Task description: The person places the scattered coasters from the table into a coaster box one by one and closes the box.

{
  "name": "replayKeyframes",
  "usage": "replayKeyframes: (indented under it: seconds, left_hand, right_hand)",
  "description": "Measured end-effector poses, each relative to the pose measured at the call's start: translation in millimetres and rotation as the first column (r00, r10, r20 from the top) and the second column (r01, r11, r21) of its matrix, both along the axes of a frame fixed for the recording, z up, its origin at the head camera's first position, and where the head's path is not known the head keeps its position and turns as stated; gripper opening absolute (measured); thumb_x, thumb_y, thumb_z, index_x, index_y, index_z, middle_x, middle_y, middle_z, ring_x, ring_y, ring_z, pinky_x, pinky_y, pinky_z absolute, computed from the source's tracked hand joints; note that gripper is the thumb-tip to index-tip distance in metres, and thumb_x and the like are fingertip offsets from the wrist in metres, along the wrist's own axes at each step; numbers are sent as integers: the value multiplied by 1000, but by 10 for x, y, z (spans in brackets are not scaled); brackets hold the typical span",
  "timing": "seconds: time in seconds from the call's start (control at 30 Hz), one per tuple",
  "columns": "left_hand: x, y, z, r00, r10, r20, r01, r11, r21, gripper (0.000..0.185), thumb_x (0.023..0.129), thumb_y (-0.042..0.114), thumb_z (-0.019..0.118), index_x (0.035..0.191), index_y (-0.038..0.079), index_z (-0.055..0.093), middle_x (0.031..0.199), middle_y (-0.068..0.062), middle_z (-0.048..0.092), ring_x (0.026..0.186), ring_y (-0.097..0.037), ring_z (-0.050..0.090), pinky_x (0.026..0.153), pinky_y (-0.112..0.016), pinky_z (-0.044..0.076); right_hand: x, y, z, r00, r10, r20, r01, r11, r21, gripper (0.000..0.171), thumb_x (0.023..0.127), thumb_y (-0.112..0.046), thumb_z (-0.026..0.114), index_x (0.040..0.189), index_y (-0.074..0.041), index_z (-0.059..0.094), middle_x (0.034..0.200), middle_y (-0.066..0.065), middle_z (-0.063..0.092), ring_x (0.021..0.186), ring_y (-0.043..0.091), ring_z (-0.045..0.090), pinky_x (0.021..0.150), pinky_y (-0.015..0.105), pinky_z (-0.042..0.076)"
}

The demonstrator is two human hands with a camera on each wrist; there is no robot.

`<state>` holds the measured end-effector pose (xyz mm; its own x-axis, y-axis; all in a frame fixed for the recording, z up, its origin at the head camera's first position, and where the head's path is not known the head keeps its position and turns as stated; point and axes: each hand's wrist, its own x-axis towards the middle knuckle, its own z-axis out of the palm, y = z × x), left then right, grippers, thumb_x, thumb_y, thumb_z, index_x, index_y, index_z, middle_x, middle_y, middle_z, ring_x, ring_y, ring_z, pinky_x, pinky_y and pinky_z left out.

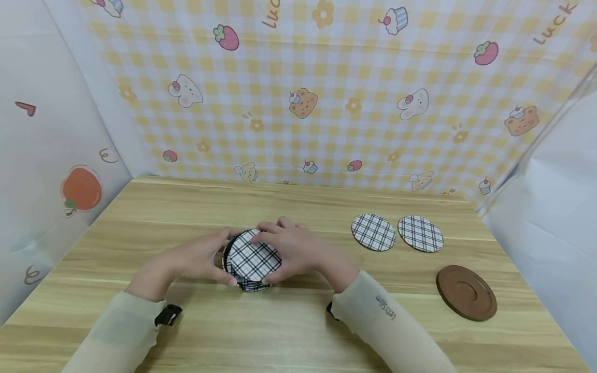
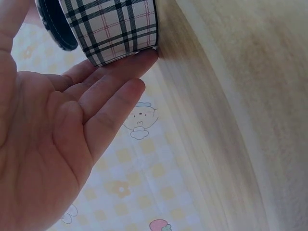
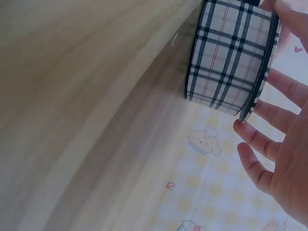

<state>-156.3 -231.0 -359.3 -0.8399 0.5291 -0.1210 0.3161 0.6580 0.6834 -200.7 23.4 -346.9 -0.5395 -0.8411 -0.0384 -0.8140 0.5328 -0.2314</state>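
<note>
A short plaid cylinder-shaped holder (image 3: 226, 62) stands on the table between my hands. Over its top lies a round plaid coaster (image 1: 254, 256), tilted, with its dark stitched underside showing at the left. My left hand (image 1: 200, 257) holds the holder's side, thumb in front and fingers behind; in the left wrist view its fingertips (image 2: 149, 57) meet the plaid wall. The right hand (image 1: 296, 251) grips the coaster from the right, thumb at the near edge and one finger on the top face. The holder's inside is hidden beneath the coaster.
Two more plaid coasters, a left one (image 1: 373, 232) and a right one (image 1: 420, 233), lie side by side at the back right. Nearer the table's right edge is a brown round disc (image 1: 466, 293) with a ring-shaped recess. A checked cloth (image 1: 280, 129) hangs behind the table.
</note>
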Motion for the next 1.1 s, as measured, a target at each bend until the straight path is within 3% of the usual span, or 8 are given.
replayKeyframes:
  seconds: [0.47, 1.1]
  left_hand:
    - [8, -14, -14, 1000, -18, -1, 18, 1000, -5, 103, 74, 46, 85, 148, 1, 30, 142, -13, 52, 126, -27, 56, 106, -46, 47]
    - [23, -3, 11, 1000, -9, -3, 9, 1000, -15, 103, 75, 46, 84, 148, -1, 30, 143, -15, 51, 126, -29, 55, 105, -49, 46]
  right_hand:
    - [-22, -155, -14, 999, 28, -23, -28, 999, 30, 79, 74, -60, 78, 142, -31, 51, 154, -6, 40, 121, 19, 43, 92, 43, 47]
    - [-4, -172, -36, 999, 22, -36, -19, 997, 73, 80, 75, -61, 78, 144, -32, 49, 157, -4, 37, 129, 20, 40, 99, 47, 46]
